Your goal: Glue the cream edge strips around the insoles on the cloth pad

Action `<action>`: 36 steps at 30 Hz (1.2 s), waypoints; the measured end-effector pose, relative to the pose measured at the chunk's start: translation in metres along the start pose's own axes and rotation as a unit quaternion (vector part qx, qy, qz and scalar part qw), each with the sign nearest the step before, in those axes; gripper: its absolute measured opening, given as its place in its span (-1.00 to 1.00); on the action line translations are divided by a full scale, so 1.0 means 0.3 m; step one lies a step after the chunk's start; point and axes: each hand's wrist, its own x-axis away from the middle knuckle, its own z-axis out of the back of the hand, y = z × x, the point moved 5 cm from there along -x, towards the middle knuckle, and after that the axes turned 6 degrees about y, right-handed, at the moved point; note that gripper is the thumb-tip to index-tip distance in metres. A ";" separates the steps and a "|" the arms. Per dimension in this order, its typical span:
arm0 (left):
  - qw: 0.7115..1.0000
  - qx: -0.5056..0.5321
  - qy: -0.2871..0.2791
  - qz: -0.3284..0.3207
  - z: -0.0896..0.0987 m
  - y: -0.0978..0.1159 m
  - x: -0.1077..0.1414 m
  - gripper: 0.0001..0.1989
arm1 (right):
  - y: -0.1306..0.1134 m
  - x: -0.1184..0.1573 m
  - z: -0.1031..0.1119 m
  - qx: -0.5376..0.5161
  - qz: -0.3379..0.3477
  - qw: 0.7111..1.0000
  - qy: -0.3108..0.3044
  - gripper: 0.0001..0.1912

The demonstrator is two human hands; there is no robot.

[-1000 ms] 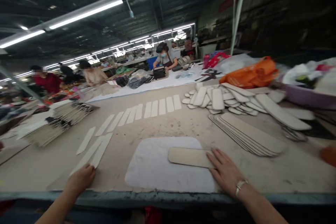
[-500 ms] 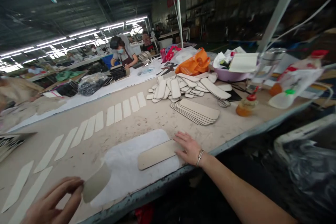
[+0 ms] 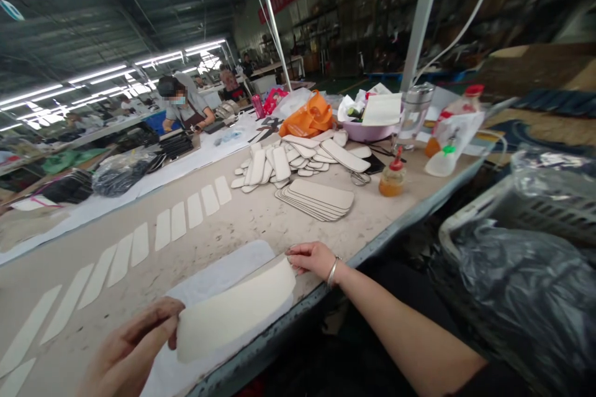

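My left hand (image 3: 139, 338) pinches the left end of a pale cream strip (image 3: 237, 307) with rounded corners. At the strip's other end, the fingertips of my right hand (image 3: 313, 260) are closed on its upper corner. The strip is slightly bowed and covers most of a beige panel (image 3: 263, 270), whose upper edge shows behind it. A white sheet (image 3: 195, 282) lies on the table beneath both. Whether the strip touches the panel, I cannot tell. A bracelet circles my right wrist.
Several pale strips (image 3: 139, 244) lie in a slanting row on the table (image 3: 218, 223). Beyond my right hand are a fanned stack of beige panels (image 3: 321, 195), a heap of edged pieces (image 3: 282, 164), scissors (image 3: 359, 178) and a bottle of amber liquid (image 3: 392, 180). A co-worker (image 3: 186, 105) stands further back.
My left hand has brought the cream strip rightward over the beige panel. My right hand has gone from lying spread on the panel to pinching the strip's end. The view has swung right.
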 end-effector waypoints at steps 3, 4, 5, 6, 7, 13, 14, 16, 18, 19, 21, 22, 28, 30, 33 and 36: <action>0.999 0.009 -0.042 0.002 -0.028 -0.028 -0.007 -0.82 | -0.004 0.003 0.010 -0.008 -0.016 0.999 -0.031 -0.51; 0.999 0.008 -0.045 0.005 -0.032 -0.043 -0.011 -0.82 | -0.006 0.004 0.015 -0.008 -0.023 0.999 -0.034 -0.50; 0.999 0.005 -0.049 0.010 -0.035 -0.060 -0.017 -0.81 | -0.009 0.003 0.023 -0.003 -0.030 0.999 -0.030 -0.50; 0.998 -0.001 -0.052 0.016 -0.040 -0.078 -0.024 -0.80 | -0.013 0.001 0.033 0.006 -0.035 0.999 -0.018 -0.50; 0.998 -0.008 -0.055 0.024 -0.045 -0.096 -0.033 -0.77 | -0.017 -0.004 0.045 0.019 -0.039 0.999 0.000 -0.51; 0.990 -0.033 -0.074 0.116 -0.105 -0.247 -0.089 -0.73 | -0.021 -0.071 0.104 0.120 -0.026 0.988 0.091 -0.42; 0.988 -0.034 -0.074 0.133 -0.115 -0.277 -0.098 -0.73 | -0.019 -0.082 0.108 0.147 -0.023 0.984 0.102 -0.40; 0.984 -0.041 -0.073 0.158 -0.136 -0.332 -0.114 -0.74 | -0.017 -0.098 0.111 0.208 -0.014 0.970 0.123 -0.37; 0.980 -0.045 -0.073 0.177 -0.157 -0.376 -0.127 -0.74 | -0.020 -0.107 0.112 0.271 -0.002 0.952 0.143 -0.37; 0.979 -0.046 -0.074 0.186 -0.168 -0.394 -0.132 -0.74 | -0.022 -0.109 0.112 0.299 0.005 0.942 0.150 -0.37; 0.975 -0.048 -0.075 0.203 -0.187 -0.422 -0.139 -0.74 | -0.023 -0.113 0.111 0.348 0.016 0.924 0.160 -0.38; 0.974 -0.053 -0.077 0.207 -0.195 -0.433 -0.142 -0.74 | -0.022 -0.115 0.110 0.369 0.020 0.915 0.162 -0.39; 0.972 -0.121 -0.086 0.179 -0.217 -0.469 -0.160 -0.73 | -0.009 -0.133 0.109 0.457 0.045 0.871 0.173 -0.44; 0.971 -0.142 -0.092 0.171 -0.217 -0.473 -0.162 -0.73 | -0.007 -0.138 0.107 0.474 0.052 0.862 0.173 -0.46; 0.969 -0.161 -0.097 0.163 -0.216 -0.468 -0.162 -0.73 | -0.007 -0.142 0.104 0.492 0.055 0.852 0.168 -0.48; 0.969 -0.170 -0.093 0.156 -0.215 -0.457 -0.161 -0.74 | -0.010 -0.140 0.101 0.508 0.055 0.845 0.161 -0.49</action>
